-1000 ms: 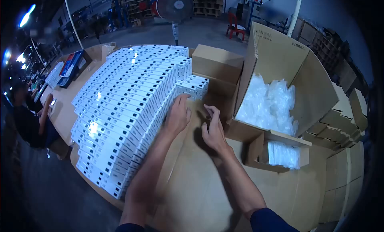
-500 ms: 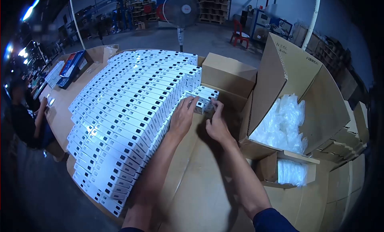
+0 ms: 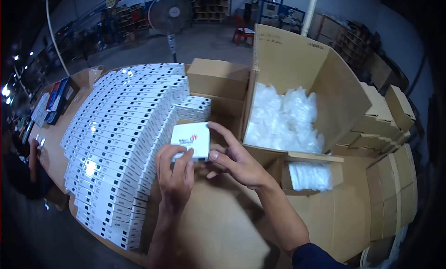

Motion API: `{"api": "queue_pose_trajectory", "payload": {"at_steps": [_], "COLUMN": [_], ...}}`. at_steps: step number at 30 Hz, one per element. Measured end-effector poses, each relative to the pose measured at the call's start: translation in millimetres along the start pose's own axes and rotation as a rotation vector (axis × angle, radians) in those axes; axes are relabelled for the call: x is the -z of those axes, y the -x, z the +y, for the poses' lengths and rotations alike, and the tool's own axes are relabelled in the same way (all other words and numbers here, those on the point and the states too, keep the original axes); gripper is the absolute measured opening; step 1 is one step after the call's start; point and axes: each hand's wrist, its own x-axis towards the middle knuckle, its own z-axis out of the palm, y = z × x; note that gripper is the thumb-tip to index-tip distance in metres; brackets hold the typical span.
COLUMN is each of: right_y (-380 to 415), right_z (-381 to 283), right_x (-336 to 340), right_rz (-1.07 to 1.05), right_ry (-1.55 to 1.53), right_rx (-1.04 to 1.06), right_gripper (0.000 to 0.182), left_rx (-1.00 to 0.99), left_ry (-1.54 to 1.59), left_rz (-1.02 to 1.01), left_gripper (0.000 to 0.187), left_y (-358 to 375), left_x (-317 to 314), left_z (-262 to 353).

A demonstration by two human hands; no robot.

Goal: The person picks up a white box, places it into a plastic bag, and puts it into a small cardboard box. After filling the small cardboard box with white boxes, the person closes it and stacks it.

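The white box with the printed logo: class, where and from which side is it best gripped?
Probably by its opposite left and right edges, one hand from each side: the white box is shallow and squarish, with its printed face towards the camera, so this should leave the print uncovered. The right hand is at that right edge.

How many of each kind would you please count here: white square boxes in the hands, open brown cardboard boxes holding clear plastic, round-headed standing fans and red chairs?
White square box in the left hand and right hand: 1
Open brown cardboard boxes holding clear plastic, large one and small one: 2
Round-headed standing fan: 1
Red chair: 1
Total: 5
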Motion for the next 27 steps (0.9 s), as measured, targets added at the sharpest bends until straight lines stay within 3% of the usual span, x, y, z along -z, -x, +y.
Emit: {"api": "queue_pose_trajectory", "payload": {"at_steps": [3, 4, 7, 10, 11, 14, 16, 20, 24, 27], "right_y": [21.7, 29.4, 62.3, 89.0, 95.3, 103.3, 104.8, 105.7, 110.7, 115.1], "right_z": [-10.8, -17.5, -54.4, -91.7, -103.1, -126.2, -132.8, -124.8, -124.0, -118.7], "right_x": [12.4, 14.6, 33.5, 65.7, 81.4, 123.8, 147.5, 170.0, 173.9, 181.0], "right_rz": [-0.062, -0.006, 0.078, 0.213, 0.245, 0.385, 0.459, 0.535, 0.579, 0.577], "right_ry": [0.055, 0.179, -0.016, 0.145, 0.232, 0.417, 0.569, 0.536, 0.672, 0.711], "right_rx": [0.105, 0.209, 0.058, 0.153, 0.169, 0.246, 0.267, 0.305, 0.295, 0.273], "right_gripper": [0.058, 0.045, 0.037, 0.022, 0.021, 0.028, 0.039, 0.046, 0.046, 0.046], "left_rx": [-0.062, -0.092, 0.018, -0.015, 0.001, -0.224, -0.227, -0.325, -0.338, -0.25], "left_ry": [0.094, 0.134, 0.401, 0.502, 0.539, 0.384, 0.234, -0.051, -0.241, -0.209], "left_rz": [-0.022, -0.063, -0.283, -0.377, -0.416, -0.509, -0.636, -0.776, -0.977, -0.957], "left_gripper": [0.044, 0.049, 0.052, 0.049, 0.046, 0.037, 0.035, 0.036, 0.03, 0.023], "left_y": [-6.4, -12.9, -38.2, -78.0, -90.3, -122.8, -133.6, -137.7, -140.0, -150.4], "left_x": [9.8, 11.2, 8.7, -12.1, -23.4, -96.5, -152.6, -251.5, -283.3, -272.1], "left_z": [42.5, 55.0, 91.0, 106.2, 107.4, 100.3, 94.2, 69.4, 58.5, 67.9]}}
